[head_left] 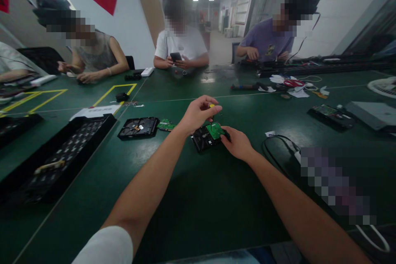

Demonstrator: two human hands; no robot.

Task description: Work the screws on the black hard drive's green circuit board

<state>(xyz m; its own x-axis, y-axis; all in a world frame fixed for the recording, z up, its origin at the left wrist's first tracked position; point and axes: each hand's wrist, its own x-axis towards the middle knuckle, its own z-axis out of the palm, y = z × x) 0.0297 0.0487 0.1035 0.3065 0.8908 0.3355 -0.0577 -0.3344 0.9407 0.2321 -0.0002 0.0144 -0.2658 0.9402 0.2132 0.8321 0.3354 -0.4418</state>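
Note:
A black hard drive [202,140] lies on the green table in front of me, with a green circuit board [214,131] on its far right part. My left hand [201,114] is above the drive, closed in a pinch on a screwdriver with a yellow handle [212,106]. Its thin shaft points down at the board; whether the tip sits in a screw is too small to tell. At the drive's right edge, my right hand [237,142] is closed on the drive, its thumb beside the board. Left of my left wrist lie a loose green circuit board [166,125] and another hard drive [138,127].
A long black tray [62,154] stands at left. On the right are a black device [331,116], a grey box [373,114] and a dark cable [275,137]. Paper scraps and a red roll [293,83] lie farther back. Several people sit across the table.

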